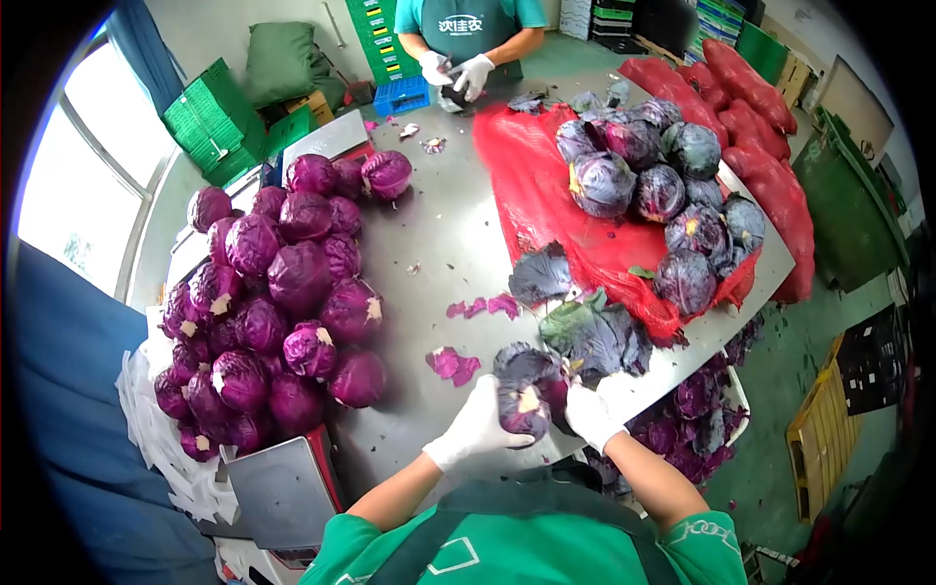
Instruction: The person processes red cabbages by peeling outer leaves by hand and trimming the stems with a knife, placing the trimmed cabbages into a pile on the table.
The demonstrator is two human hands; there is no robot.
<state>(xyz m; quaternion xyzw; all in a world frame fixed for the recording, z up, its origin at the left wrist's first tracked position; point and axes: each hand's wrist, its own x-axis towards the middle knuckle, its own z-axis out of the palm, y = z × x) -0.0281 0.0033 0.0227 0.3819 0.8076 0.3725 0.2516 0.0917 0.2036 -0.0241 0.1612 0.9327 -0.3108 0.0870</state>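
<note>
Near the table's front edge, my gloved left hand [475, 426] is wrapped around the side of a red cabbage [524, 409] whose pale cut stem faces up. My gloved right hand [591, 416] is closed at the cabbage's right side, its fingertips pinching dark outer leaf. The exact grip there is partly hidden. Just beyond both hands lie loose outer leaves [597, 336], greenish and dull purple. Torn purple scraps [452, 366] are scattered to the left.
Peeled purple cabbages [297, 278] are heaped at left beside a scale [285, 492]. Unpeeled cabbages [603, 183] rest on a red mesh bag [531, 175] at right. A bin of leaves [687, 414] stands below the right edge. Across the metal table [429, 253], a gloved co-worker [468, 44] handles a dark cabbage.
</note>
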